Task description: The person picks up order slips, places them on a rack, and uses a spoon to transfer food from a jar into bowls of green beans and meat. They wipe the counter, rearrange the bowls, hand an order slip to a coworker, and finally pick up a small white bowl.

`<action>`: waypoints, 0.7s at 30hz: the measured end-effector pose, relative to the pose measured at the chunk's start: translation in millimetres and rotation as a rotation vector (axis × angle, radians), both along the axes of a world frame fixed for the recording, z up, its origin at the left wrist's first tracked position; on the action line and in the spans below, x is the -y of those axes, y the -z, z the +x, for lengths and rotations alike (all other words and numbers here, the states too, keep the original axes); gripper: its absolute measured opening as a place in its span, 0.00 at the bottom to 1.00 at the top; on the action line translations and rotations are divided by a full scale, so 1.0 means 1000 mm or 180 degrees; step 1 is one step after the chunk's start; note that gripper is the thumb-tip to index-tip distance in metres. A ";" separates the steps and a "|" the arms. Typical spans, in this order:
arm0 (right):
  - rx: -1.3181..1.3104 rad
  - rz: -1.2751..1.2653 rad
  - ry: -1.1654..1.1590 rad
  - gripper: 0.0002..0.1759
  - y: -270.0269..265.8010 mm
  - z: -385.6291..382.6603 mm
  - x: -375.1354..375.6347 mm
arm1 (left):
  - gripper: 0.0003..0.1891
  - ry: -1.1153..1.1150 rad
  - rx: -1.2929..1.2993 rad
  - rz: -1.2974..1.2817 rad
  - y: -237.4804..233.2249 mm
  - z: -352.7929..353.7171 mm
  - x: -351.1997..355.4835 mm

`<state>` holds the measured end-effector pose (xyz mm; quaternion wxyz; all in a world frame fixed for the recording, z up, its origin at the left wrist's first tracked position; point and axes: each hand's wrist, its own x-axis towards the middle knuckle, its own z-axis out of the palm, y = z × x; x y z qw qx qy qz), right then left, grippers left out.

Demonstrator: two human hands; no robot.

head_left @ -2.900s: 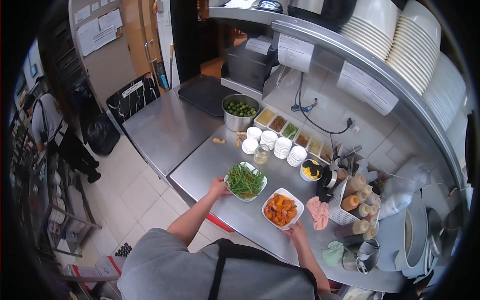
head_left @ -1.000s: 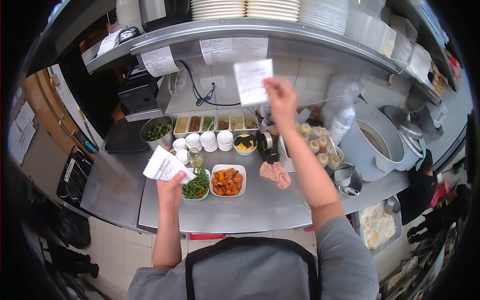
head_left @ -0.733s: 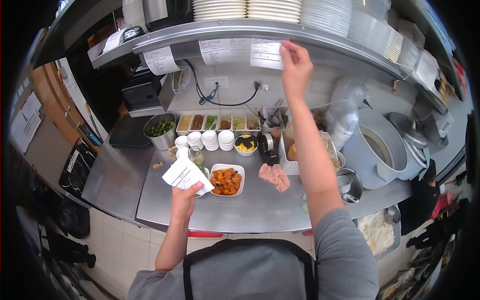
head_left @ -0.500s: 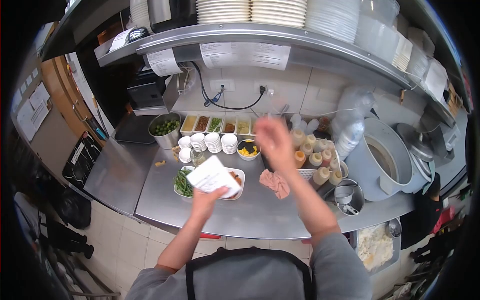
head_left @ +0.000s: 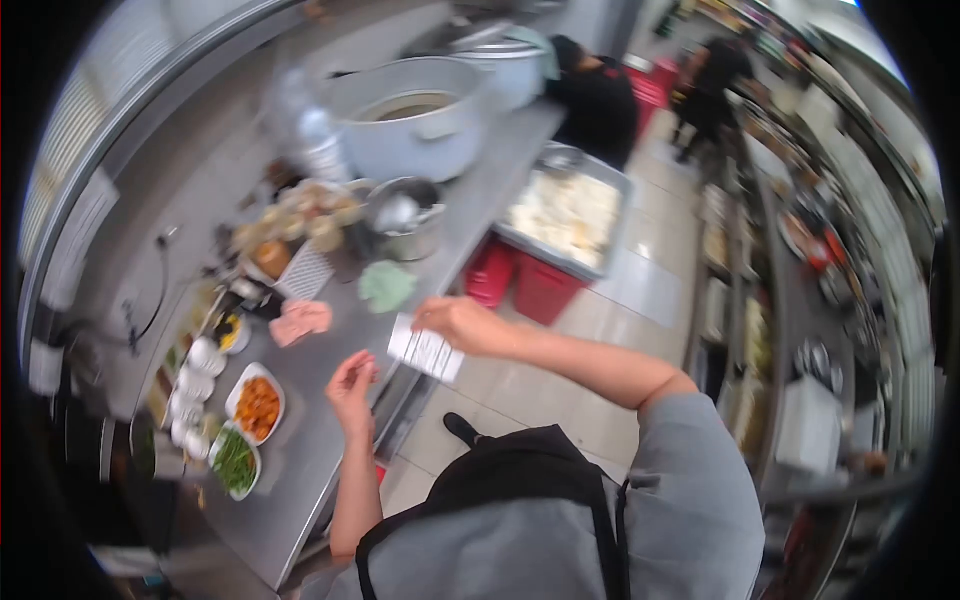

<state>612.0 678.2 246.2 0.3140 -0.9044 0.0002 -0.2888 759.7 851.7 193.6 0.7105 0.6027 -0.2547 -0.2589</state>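
Note:
My right hand (head_left: 460, 325) is closed on a printed paper slip (head_left: 425, 352), held in front of the counter's edge. My left hand (head_left: 350, 392) is just left of the slip and apart from it, its fingers loosely bent with nothing seen in them. On the steel counter, further left, are a white dish of orange chunks (head_left: 258, 407) and a white dish of green beans (head_left: 235, 462). A pink cloth (head_left: 300, 322) and a green cloth (head_left: 386, 287) lie beyond my hands.
Sauce bottles (head_left: 310, 210), a steel pot (head_left: 403, 222) and a large grey-blue pot (head_left: 405, 115) line the counter. A tub of white food (head_left: 567, 217) stands on a red bin (head_left: 548, 292). People (head_left: 598, 100) are further along the aisle.
The view has swung to the right, along the counter and aisle. The paper slip has passed from my left hand to my right. My left hand has come off it.

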 end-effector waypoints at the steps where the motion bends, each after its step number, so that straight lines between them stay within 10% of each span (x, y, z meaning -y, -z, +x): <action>1: -0.0173 -0.0078 0.0312 0.12 -0.006 -0.031 0.017 | 0.12 0.0207 -0.0023 -0.0028 0.015 -0.009 0.003; 7: -0.1311 -0.1447 0.3018 0.19 -0.049 -0.257 0.161 | 0.14 0.0566 0.0832 0.1240 0.200 -0.033 -0.020; 15: 0.1482 -0.2355 0.5862 0.15 -0.191 -0.652 0.225 | 0.18 0.1922 0.2055 0.3101 0.328 -0.108 -0.036; 21: 0.2301 -0.2242 0.6871 0.18 -0.265 -0.910 0.184 | 0.18 0.2722 0.1451 0.4074 0.324 -0.180 0.054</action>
